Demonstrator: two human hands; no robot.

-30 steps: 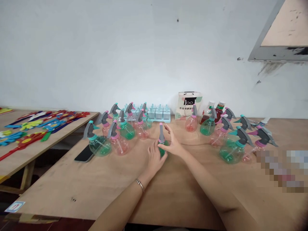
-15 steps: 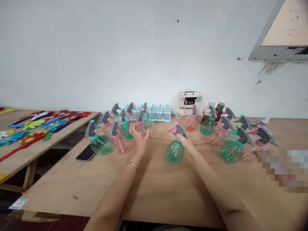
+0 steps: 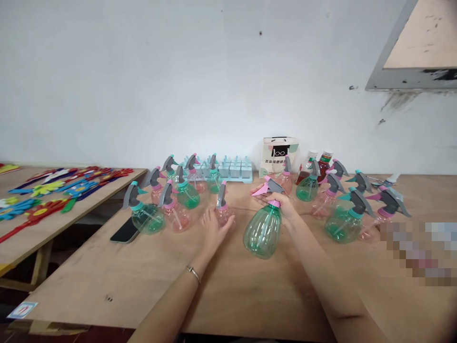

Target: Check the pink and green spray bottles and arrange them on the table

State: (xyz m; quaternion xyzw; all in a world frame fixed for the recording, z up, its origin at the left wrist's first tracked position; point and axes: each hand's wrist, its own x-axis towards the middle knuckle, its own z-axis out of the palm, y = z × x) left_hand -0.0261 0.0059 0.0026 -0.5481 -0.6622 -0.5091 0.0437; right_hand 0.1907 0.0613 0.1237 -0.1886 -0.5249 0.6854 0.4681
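My right hand (image 3: 282, 200) is closed around the neck of a green spray bottle (image 3: 262, 232) with a pink collar and a grey-and-pink trigger head. The bottle tilts, its base towards me. My left hand (image 3: 215, 227) wraps round a pink spray bottle (image 3: 225, 214), which stands roughly upright just left of the green one; its lower part is partly hidden by my fingers. Close by on the left are another pink spray bottle (image 3: 177, 216) and a green spray bottle (image 3: 148, 218) with a turquoise collar.
More spray bottles stand at the right, one a green bottle (image 3: 342, 224). Along the wall are a pale blue mould tray (image 3: 243, 179), a paper bag (image 3: 278, 157) and red-brown bottles (image 3: 324, 164). A phone (image 3: 124, 231) lies left. Felt flowers (image 3: 46, 209) cover the neighbouring table (image 3: 32, 238).
My left hand has taken hold of a pink spray bottle and brought it right and nearer to me. The green bottle in my right hand has been raised and tilted.
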